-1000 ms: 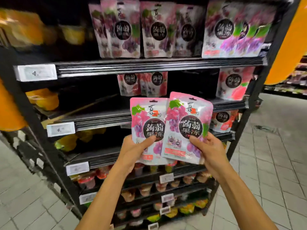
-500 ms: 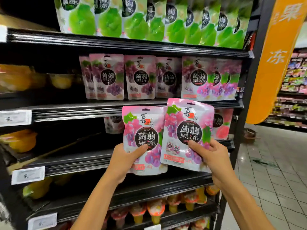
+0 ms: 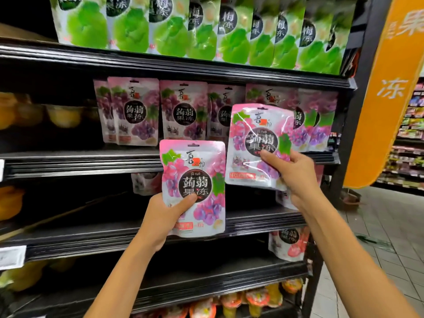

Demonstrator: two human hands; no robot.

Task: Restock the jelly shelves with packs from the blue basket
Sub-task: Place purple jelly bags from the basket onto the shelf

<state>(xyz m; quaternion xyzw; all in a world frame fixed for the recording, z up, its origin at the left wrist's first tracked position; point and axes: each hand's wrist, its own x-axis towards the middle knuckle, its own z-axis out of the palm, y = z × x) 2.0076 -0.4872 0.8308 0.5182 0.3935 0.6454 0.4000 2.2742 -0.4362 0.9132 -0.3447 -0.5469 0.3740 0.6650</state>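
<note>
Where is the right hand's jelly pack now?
Head view, right of centre: the right hand holds the raised pack before the shelved grape packs, above and right of the lower pack in the left hand.

Supermarket aisle: black shelves [image 3: 80,161] of jelly packs [image 3: 183,111], price labels [image 3: 11,257], orange banner [image 3: 390,99].

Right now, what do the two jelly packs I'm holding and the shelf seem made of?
Left pack: likely glossy printed plastic film, soft sheen. Right pack: same, sharp crinkled glare streaks. Shelf: probably black painted metal; ridged edge, dull finish.
</note>
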